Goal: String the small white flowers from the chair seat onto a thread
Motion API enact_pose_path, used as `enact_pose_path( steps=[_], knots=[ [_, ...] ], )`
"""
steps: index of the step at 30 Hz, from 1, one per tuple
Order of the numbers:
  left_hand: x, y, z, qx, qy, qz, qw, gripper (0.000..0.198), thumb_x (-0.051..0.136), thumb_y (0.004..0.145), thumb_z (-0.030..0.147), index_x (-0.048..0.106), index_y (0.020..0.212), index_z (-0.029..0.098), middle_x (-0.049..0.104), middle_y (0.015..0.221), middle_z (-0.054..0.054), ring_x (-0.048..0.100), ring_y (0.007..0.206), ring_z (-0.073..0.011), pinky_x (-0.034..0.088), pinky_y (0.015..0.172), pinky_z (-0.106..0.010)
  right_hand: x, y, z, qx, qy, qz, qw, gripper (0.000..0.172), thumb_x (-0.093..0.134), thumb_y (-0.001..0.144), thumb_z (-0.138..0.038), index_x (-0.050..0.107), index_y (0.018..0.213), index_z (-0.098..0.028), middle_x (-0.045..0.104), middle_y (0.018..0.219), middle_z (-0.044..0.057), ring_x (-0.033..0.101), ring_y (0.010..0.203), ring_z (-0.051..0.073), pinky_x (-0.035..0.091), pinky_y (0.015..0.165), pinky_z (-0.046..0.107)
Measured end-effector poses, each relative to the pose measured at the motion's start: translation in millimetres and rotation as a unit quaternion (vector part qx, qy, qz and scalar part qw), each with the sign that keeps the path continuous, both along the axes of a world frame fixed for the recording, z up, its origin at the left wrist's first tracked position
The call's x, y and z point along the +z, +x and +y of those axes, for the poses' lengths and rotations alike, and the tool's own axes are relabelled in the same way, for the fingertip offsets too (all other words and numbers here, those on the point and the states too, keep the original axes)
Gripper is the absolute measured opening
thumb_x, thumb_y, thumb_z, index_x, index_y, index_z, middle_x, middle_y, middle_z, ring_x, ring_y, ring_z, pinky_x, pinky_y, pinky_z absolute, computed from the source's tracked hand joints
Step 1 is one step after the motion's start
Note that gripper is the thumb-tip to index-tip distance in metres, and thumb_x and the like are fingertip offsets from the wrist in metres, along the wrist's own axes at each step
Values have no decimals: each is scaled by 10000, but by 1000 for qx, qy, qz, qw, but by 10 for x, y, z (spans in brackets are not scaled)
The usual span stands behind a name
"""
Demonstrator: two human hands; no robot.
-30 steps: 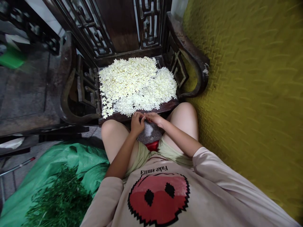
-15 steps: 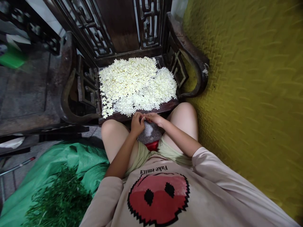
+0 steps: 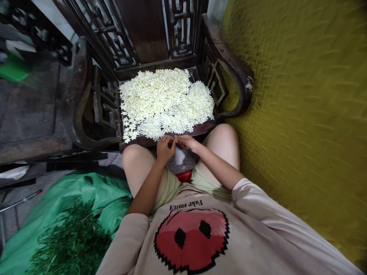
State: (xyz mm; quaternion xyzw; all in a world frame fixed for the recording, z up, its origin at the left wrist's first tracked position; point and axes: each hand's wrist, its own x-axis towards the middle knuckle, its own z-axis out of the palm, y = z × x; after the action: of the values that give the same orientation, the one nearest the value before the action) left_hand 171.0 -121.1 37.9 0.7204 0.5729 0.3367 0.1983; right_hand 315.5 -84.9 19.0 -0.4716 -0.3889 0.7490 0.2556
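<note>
A broad heap of small white flowers (image 3: pixel 160 99) covers most of the dark wooden chair seat (image 3: pixel 205 130) facing me. My left hand (image 3: pixel 166 148) is just off the seat's front edge, over the gap between my knees. Its fingers curl into a pinch around something tiny and pale that I cannot make out. Meeting it from the other side, my right hand (image 3: pixel 187 142) has its fingers close together and pointing left, fingertips at the left hand's. What the right fingers grip is hidden.
Curved chair arms (image 3: pixel 241 91) flank the flowers. On the right rises a yellow textured surface (image 3: pixel 301 114). Left of my legs, green leafy stems (image 3: pixel 71 240) lie on a green plastic sheet (image 3: pixel 86 183). A wooden bench (image 3: pixel 28 110) stands at far left.
Both hands stay in nearly the same place, with only a slight shift of the fingers. The flower heap looks unchanged.
</note>
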Motion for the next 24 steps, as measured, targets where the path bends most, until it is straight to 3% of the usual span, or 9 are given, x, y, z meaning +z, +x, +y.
enact_pose_path(
  steps=[5,15,24],
  knots=[
    [-22,16,13,14,-11,19,1000,78,550,754,183,494,702,198,547,705,-3,507,687,-144,362,699,-308,-3,-8,-3,3,1,-6,1000,520,634,578,-651,472,559,-158,329,489,-70,255,466,48,153,473,241],
    [-99,31,21,6,-55,-39,998,76,488,779,171,444,725,200,483,723,-9,466,690,-144,368,658,-293,22,-8,-12,8,2,-1,1000,498,630,604,-629,507,571,-147,351,485,-67,268,462,47,164,473,237],
    [-71,21,21,31,-50,-46,997,86,478,801,183,429,733,202,472,738,-14,465,701,-148,369,675,-300,72,-14,13,-12,-15,35,999,414,708,558,-491,635,717,-117,394,510,-63,299,488,46,166,486,235]
  ],
)
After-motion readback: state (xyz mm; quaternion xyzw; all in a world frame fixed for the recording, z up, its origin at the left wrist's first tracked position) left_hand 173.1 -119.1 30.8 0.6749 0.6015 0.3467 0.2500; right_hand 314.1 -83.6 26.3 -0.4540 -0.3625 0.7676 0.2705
